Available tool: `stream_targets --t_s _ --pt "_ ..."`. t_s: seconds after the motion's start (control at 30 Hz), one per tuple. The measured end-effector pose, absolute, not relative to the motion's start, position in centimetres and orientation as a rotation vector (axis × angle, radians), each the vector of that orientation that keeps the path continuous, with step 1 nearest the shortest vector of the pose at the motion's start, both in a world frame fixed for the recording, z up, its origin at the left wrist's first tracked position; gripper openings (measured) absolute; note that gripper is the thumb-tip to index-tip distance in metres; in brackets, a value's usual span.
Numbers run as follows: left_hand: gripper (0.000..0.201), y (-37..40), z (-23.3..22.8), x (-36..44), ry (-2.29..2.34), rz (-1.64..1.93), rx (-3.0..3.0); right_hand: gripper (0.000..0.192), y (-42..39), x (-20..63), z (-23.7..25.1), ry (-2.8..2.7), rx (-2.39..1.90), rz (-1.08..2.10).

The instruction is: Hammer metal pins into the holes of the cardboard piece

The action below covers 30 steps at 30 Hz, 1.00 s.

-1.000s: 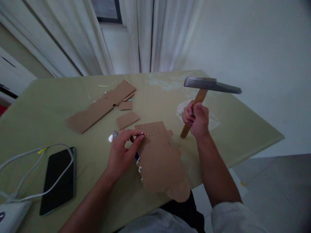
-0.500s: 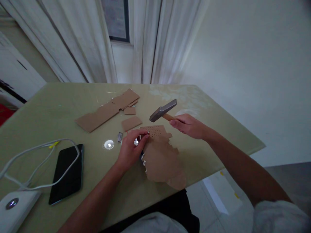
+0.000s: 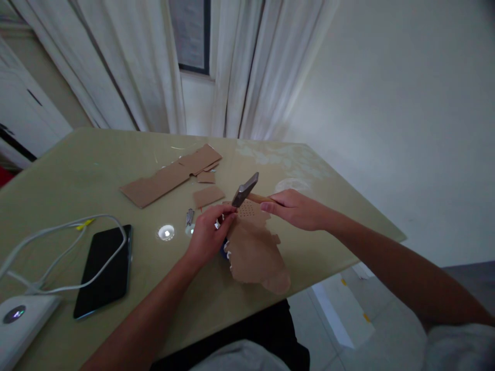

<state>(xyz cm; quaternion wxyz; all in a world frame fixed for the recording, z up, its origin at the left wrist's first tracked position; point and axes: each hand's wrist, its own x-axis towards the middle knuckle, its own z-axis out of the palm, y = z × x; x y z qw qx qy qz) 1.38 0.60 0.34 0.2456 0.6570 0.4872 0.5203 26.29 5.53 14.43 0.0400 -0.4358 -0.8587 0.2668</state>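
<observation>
My right hand (image 3: pixel 296 208) is wrapped round the wooden handle of a hammer (image 3: pixel 246 189). The hammer's metal head is right above the fingertips of my left hand (image 3: pixel 211 229). Thumb and forefinger of the left hand pinch a small nail, mostly hidden by the fingers, at the upper left of a torn cardboard piece (image 3: pixel 257 252). Rows of small holes dot the cardboard's far end, right of those fingertips. Something blue shows under the cardboard's left edge. Several loose nails (image 3: pixel 190 217) lie left of the fingers.
Farther back on the table (image 3: pixel 328 185) lie a long cardboard strip (image 3: pixel 170 178) and a small cardboard piece (image 3: pixel 209 196). At left are a black phone (image 3: pixel 102 273), a looped white cable (image 3: pixel 58 297) and a white device (image 3: pixel 29 324). The table's near edge runs just before my body.
The hammer has come down and left, its head now close over my left fingertips. My left hand keeps its pinch at the same place on the cardboard. The view has shifted slightly.
</observation>
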Motion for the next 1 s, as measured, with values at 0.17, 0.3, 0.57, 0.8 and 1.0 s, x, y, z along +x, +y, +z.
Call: stream_targets --t_s 0.17,0.3,0.57,0.8,1.0 --pt "0.018 0.64 0.42 1.26 1.316 1.433 1.805 0.076 5.66 26.10 14.67 -2.646 -1.305 0.830" --pt "0.018 0.67 0.46 1.19 1.335 1.404 1.819 0.079 5.34 25.70 14.78 -2.660 -1.350 0.866" --pt "0.020 0.67 0.47 1.29 1.338 1.401 1.826 0.078 5.39 25.46 14.93 -2.660 -1.358 0.882" --pt "0.018 0.75 0.41 1.14 1.334 1.395 1.824 0.079 5.62 25.65 14.97 -2.636 -1.392 0.843" --pt "0.017 0.71 0.65 1.08 1.322 1.382 1.831 0.078 5.40 25.51 15.01 -2.663 -1.356 0.858"
